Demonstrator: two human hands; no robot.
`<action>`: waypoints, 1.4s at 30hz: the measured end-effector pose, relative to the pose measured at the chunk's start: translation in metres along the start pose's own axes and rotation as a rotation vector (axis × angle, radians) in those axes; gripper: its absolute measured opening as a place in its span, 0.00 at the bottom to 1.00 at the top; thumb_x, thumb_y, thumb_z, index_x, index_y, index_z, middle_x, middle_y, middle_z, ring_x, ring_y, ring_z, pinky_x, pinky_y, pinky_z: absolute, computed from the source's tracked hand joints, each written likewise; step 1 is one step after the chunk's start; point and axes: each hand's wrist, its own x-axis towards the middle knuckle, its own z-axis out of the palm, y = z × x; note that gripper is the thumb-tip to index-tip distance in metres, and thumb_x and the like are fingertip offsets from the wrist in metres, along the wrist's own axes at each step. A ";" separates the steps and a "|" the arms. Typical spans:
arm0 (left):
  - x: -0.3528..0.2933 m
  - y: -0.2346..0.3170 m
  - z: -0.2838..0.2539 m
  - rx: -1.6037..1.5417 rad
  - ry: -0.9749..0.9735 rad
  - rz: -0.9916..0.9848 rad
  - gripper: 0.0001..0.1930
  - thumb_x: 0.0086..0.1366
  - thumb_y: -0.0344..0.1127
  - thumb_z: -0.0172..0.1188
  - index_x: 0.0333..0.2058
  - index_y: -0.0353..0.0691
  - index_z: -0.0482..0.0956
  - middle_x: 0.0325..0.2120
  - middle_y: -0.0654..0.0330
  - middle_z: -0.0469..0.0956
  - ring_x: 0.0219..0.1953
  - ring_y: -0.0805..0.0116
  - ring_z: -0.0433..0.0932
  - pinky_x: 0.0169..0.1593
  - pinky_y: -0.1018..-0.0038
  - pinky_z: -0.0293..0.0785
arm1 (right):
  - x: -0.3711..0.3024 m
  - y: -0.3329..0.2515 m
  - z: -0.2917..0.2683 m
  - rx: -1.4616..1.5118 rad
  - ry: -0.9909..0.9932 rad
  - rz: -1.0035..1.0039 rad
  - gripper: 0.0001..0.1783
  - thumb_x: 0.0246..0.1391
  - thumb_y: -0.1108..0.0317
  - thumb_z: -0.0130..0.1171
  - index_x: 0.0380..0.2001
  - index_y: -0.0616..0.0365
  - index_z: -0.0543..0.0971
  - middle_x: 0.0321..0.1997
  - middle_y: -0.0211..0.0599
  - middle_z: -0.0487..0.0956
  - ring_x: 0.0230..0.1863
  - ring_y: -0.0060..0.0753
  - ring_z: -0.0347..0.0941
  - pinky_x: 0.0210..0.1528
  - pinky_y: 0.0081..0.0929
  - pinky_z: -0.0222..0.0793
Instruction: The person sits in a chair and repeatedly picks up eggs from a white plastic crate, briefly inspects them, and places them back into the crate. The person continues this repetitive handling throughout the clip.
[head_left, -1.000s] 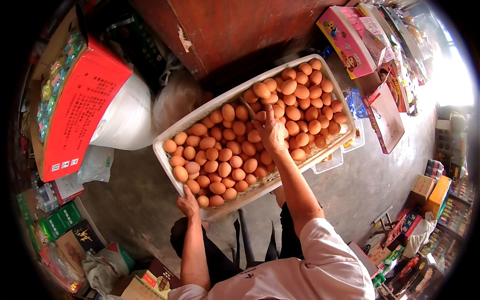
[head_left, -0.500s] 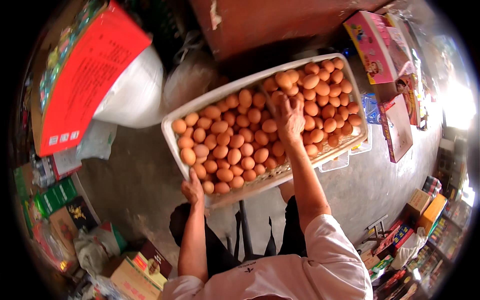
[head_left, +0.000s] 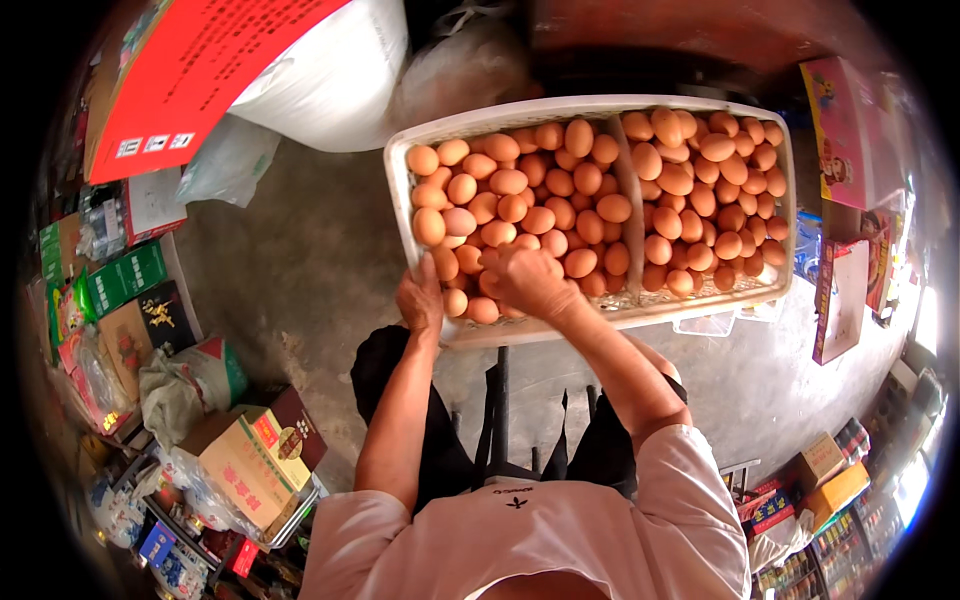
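Head view: left hand (head_left: 420, 300) grips white crate (head_left: 500, 112); right hand (head_left: 525, 280) closed among eggs (head_left: 560, 190), concrete floor (head_left: 290, 270) below

grey concrete floor (head_left: 300, 260) fills frame centre; white sack (head_left: 330, 70) at upper left, cardboard boxes (head_left: 250, 465) lower left, pink boxes (head_left: 850, 200) along right edge

Small grocery shop: egg crate (head_left: 600, 108), stacked boxed goods (head_left: 250, 460), sacks (head_left: 330, 75).
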 end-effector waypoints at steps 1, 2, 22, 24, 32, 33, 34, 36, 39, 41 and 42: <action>0.001 0.001 0.002 -0.026 -0.037 -0.052 0.31 0.60 0.59 0.49 0.34 0.28 0.77 0.30 0.39 0.77 0.37 0.42 0.76 0.39 0.58 0.70 | -0.005 0.001 0.014 -0.042 -0.016 -0.021 0.05 0.44 0.68 0.53 0.28 0.51 0.76 0.29 0.40 0.74 0.24 0.40 0.74 0.23 0.34 0.70; 0.001 0.001 0.003 0.017 -0.009 -0.020 0.31 0.60 0.59 0.49 0.34 0.29 0.77 0.30 0.39 0.77 0.37 0.42 0.76 0.39 0.58 0.70 | -0.010 0.004 0.031 -0.082 -0.032 -0.040 0.05 0.46 0.67 0.53 0.28 0.52 0.75 0.30 0.41 0.74 0.24 0.39 0.74 0.23 0.34 0.71; 0.007 -0.003 0.002 0.015 -0.032 -0.099 0.32 0.61 0.57 0.50 0.35 0.24 0.78 0.30 0.40 0.78 0.34 0.49 0.78 0.38 0.60 0.71 | 0.034 0.032 -0.008 -0.064 0.338 0.171 0.12 0.39 0.70 0.56 0.33 0.50 0.77 0.38 0.41 0.74 0.39 0.42 0.71 0.34 0.34 0.71; 0.011 -0.008 0.010 -0.133 -0.070 -0.078 0.33 0.61 0.58 0.49 0.31 0.23 0.79 0.27 0.39 0.78 0.31 0.47 0.79 0.35 0.58 0.72 | 0.051 0.047 0.027 -0.181 0.051 0.298 0.15 0.40 0.66 0.57 0.35 0.57 0.79 0.41 0.45 0.73 0.42 0.40 0.70 0.32 0.34 0.71; -0.007 0.027 0.002 -0.052 -0.103 -0.121 0.31 0.62 0.55 0.49 0.41 0.23 0.74 0.37 0.39 0.76 0.37 0.50 0.76 0.42 0.62 0.70 | 0.045 0.053 0.033 -0.104 0.369 0.247 0.11 0.35 0.66 0.56 0.28 0.53 0.78 0.33 0.39 0.73 0.34 0.39 0.71 0.26 0.35 0.64; -0.009 0.031 0.002 -0.064 -0.104 -0.128 0.31 0.62 0.55 0.49 0.41 0.23 0.74 0.37 0.39 0.77 0.37 0.50 0.76 0.41 0.62 0.70 | 0.041 0.058 0.021 0.021 0.324 0.256 0.11 0.36 0.66 0.56 0.29 0.53 0.76 0.33 0.41 0.74 0.34 0.41 0.72 0.28 0.37 0.66; -0.011 0.031 0.001 -0.076 -0.105 -0.138 0.31 0.62 0.54 0.49 0.41 0.23 0.74 0.37 0.40 0.77 0.37 0.51 0.76 0.41 0.62 0.70 | 0.035 0.060 -0.002 0.147 0.277 0.263 0.12 0.36 0.67 0.56 0.30 0.52 0.75 0.32 0.43 0.74 0.35 0.43 0.74 0.29 0.39 0.68; -0.007 0.025 -0.003 -0.101 -0.112 -0.126 0.30 0.62 0.54 0.49 0.41 0.23 0.74 0.37 0.40 0.77 0.37 0.51 0.76 0.41 0.62 0.70 | 0.018 0.055 -0.052 0.229 0.306 0.282 0.11 0.38 0.68 0.55 0.30 0.51 0.73 0.30 0.42 0.75 0.35 0.44 0.74 0.31 0.39 0.70; -0.006 0.021 -0.003 -0.158 -0.108 -0.100 0.30 0.63 0.53 0.49 0.41 0.22 0.74 0.35 0.42 0.77 0.36 0.53 0.76 0.40 0.62 0.70 | -0.021 0.094 -0.101 0.328 0.617 0.155 0.06 0.40 0.68 0.55 0.26 0.46 0.73 0.25 0.34 0.75 0.29 0.44 0.74 0.28 0.41 0.69; -0.005 0.024 -0.004 -0.092 -0.113 -0.110 0.30 0.63 0.53 0.49 0.40 0.22 0.74 0.34 0.43 0.77 0.35 0.53 0.76 0.39 0.62 0.70 | -0.040 0.118 -0.116 0.240 0.639 0.566 0.09 0.41 0.68 0.58 0.30 0.46 0.75 0.30 0.35 0.77 0.31 0.41 0.75 0.31 0.35 0.71; -0.005 0.026 -0.005 -0.055 -0.114 -0.113 0.30 0.63 0.53 0.49 0.40 0.22 0.74 0.34 0.43 0.78 0.34 0.53 0.76 0.39 0.62 0.70 | -0.050 0.132 -0.120 0.093 0.778 0.519 0.12 0.42 0.67 0.59 0.34 0.45 0.76 0.30 0.35 0.77 0.30 0.43 0.75 0.32 0.36 0.72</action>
